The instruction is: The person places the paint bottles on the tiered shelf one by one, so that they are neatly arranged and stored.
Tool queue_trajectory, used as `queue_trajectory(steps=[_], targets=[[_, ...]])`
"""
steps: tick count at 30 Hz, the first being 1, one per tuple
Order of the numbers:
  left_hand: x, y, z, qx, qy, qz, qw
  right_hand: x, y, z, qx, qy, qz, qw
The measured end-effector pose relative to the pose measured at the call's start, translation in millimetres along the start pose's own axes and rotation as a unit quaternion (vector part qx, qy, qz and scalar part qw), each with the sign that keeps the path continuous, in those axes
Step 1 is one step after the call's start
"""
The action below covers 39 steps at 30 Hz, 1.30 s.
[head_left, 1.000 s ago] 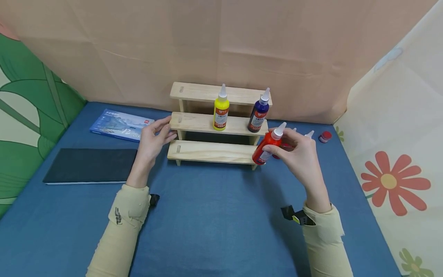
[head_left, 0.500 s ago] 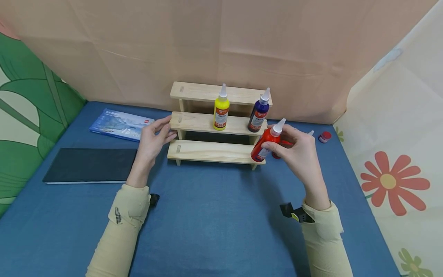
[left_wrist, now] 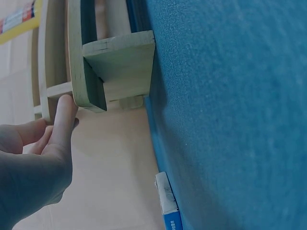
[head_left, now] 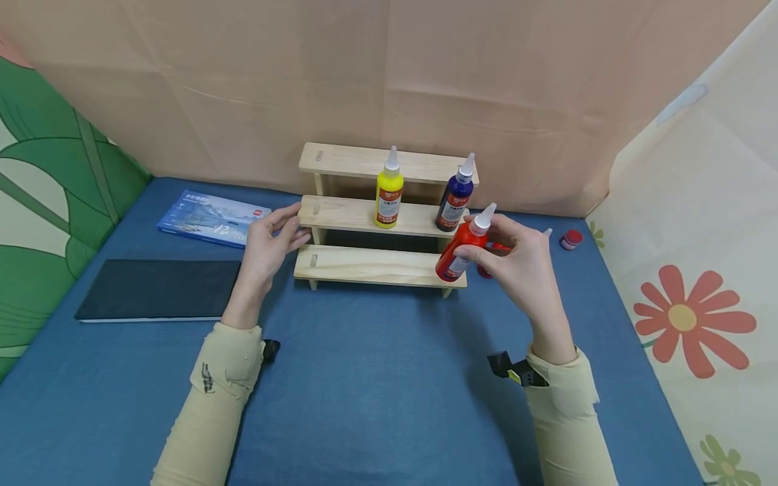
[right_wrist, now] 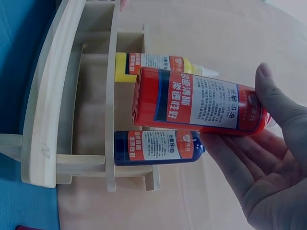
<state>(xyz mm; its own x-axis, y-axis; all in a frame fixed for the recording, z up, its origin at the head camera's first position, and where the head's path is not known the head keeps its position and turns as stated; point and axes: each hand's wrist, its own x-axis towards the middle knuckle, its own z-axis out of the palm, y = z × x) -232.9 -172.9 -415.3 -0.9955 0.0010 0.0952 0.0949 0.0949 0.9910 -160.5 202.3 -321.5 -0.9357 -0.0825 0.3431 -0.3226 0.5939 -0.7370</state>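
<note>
I see both hands apart: right hand (head_left: pixel 526 271) pinches the red stamp-ink bottle (head_left: pixel 462 250), tilted by the lower right of the wooden stand (head_left: pixel 365 263); left hand (head_left: pixel 267 246), fingers loose, touches its left end. Label (right_wrist: pixel 211 101) legible only at right wrist; black-covered book (head_left: pixel 159 289) only from head.

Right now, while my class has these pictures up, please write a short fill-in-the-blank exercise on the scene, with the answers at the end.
1. The bottle in the right hand is coloured ____.
2. The wooden rack has ____ tiers.
3. The yellow bottle and the dark blue bottle stand on its ____ tier (top, middle or bottom).
4. In the head view, the left hand is at the rack's ____ end.

Missing words: red; three; middle; left.
</note>
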Motion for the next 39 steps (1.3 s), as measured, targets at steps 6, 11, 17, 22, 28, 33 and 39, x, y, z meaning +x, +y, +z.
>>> queue_trajectory(steps=[6, 11, 17, 22, 28, 33, 39], targets=[[0.2, -0.1, -0.1, 0.000, 0.000, 0.000, 1.0000, 3.1, -1.7, 3.0, -0.008, -0.001, -0.005, 1.000], [0.8, 0.5, 0.6, 0.002, -0.001, 0.000, 1.0000, 5.8, -5.5, 5.0, -0.014, -0.002, -0.007, 1.000], [0.9, 0.5, 1.1, 0.000, -0.002, -0.001, 1.0000, 10.2, -11.6, 8.8, 0.015, -0.007, -0.010, 1.000], [0.5, 0.4, 0.7, 0.000, 0.000, -0.002, 1.0000, 14.7, -16.7, 12.6, 0.027, -0.007, -0.023, 0.999], [0.9, 1.3, 1.7, -0.003, 0.002, -0.006, 1.0000, 20.7, -22.0, 17.8, 0.032, -0.005, -0.045, 0.998], [0.2, 2.6, 2.0, -0.003, 0.003, -0.006, 1.0000, 24.0, -26.0, 20.9, 0.038, -0.008, -0.052, 0.998], [-0.1, 2.0, 0.9, 0.001, 0.003, -0.003, 1.0000, 28.2, -31.2, 25.4, 0.042, -0.011, -0.056, 0.997]])
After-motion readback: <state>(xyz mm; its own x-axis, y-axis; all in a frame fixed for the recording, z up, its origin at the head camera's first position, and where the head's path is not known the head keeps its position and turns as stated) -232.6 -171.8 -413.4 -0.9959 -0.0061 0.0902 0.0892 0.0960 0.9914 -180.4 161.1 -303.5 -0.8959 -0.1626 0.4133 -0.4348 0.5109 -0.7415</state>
